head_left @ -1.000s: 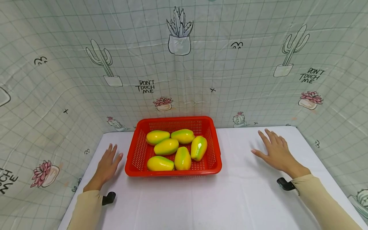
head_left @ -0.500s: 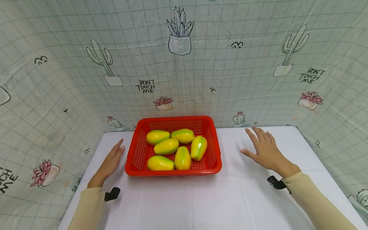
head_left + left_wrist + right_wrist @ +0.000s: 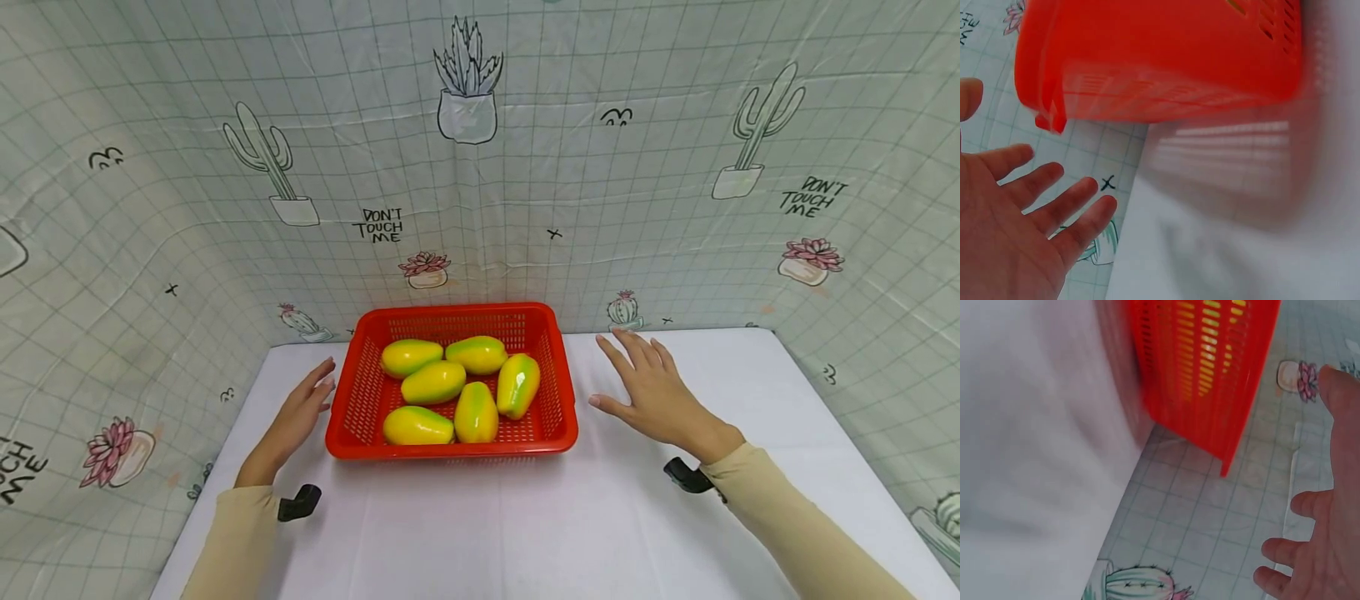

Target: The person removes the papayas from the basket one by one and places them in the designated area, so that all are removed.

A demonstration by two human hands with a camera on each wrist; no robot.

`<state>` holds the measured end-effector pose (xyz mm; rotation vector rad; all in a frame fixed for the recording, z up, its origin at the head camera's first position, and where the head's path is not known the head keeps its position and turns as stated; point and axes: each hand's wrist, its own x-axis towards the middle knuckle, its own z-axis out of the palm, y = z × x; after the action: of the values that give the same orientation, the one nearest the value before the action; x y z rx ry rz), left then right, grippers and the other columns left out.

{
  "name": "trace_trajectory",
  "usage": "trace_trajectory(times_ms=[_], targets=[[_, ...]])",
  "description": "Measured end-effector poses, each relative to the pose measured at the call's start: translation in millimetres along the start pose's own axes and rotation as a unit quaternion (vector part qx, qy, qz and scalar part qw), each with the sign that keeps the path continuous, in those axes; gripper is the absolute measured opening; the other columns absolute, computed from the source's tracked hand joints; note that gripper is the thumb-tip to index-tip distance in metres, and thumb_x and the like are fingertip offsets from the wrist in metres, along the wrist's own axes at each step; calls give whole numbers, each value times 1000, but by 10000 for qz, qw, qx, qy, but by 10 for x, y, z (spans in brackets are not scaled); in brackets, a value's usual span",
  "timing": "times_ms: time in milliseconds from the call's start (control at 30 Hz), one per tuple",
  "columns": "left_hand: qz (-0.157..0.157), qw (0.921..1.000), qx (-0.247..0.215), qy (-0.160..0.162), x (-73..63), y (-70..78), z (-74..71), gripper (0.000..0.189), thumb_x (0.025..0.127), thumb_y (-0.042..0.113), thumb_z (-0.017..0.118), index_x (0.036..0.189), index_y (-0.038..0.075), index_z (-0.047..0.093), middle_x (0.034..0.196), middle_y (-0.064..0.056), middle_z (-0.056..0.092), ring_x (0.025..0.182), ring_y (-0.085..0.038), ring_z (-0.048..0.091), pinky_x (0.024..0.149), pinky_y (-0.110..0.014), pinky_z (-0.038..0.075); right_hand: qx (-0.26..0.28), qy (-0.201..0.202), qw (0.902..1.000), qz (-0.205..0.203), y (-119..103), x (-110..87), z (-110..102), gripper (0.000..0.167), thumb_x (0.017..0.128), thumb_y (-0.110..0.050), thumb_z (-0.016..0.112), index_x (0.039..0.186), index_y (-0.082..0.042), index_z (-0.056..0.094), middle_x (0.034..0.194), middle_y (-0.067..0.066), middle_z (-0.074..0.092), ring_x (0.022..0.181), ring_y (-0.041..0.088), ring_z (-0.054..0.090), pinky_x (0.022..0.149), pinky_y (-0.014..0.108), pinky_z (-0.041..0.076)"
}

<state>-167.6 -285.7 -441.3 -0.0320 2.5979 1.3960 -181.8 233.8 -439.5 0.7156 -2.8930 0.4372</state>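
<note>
A red plastic basket with perforated sides stands on the table, holding several yellow-green fruits that look like small papayas or mangoes. Just left of its rim is my left hand, fingers extended and holding nothing. My right hand hovers to the right of the basket, fingers spread, also holding nothing. A gap between the left hand and the basket wall shows in the left wrist view. In the right wrist view, the right hand is apart from the basket's side.
White cloth covers the table. Behind and on both sides rises a grid-patterned curtain printed with cacti, close behind the basket's far rim. A black wrist camera mount sits at the left cuff and another black mount at the right cuff.
My right hand has moved left toward the basket. The left hand has moved right, closer to the basket's left rim. Basket and fruits have stayed in place.
</note>
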Motion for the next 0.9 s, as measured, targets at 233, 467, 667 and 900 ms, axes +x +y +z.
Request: trace_trajectory(times_ms=[233, 467, 667, 900], targets=[[-37, 9998, -173, -19, 14, 33, 39, 66, 116, 35, 37, 168, 1, 14, 168, -30, 27, 144, -50, 44, 118, -65, 37, 6, -6, 9999, -172, -134, 107, 11, 91, 97, -45, 73, 164, -2, 31, 166, 29, 29, 153, 47, 25, 123, 72, 11], [-191, 9996, -209, 67, 27, 71, 67, 65, 114, 28, 44, 168, 1, 20, 169, -26, 28, 138, -43, 49, 114, -54, 47, 173, -36, 9994, -308, -253, 206, -1, 90, 98, -45, 72, 165, -3, 30, 166, 28, 28, 153, 46, 26, 123, 71, 12], [-250, 9989, -389, 69, 37, 139, 52, 62, 111, 19, 49, 167, 2, 26, 168, -24, 33, 134, -40, 53, 104, -37, 52, 195, 23, 9990, -393, -326, 255, 3, 86, 98, -43, 72, 164, -2, 33, 165, 28, 31, 151, 47, 29, 124, 70, 14], [-435, 9971, -619, 84, 27, 165, -11, 63, 109, 12, 50, 167, 3, 25, 165, -27, 34, 129, -40, 57, 99, -35, 54, 222, 72, 9982, -550, -384, 298, 28, 85, 98, -43, 72, 163, -4, 34, 163, 27, 34, 149, 46, 31, 123, 71, 16]])
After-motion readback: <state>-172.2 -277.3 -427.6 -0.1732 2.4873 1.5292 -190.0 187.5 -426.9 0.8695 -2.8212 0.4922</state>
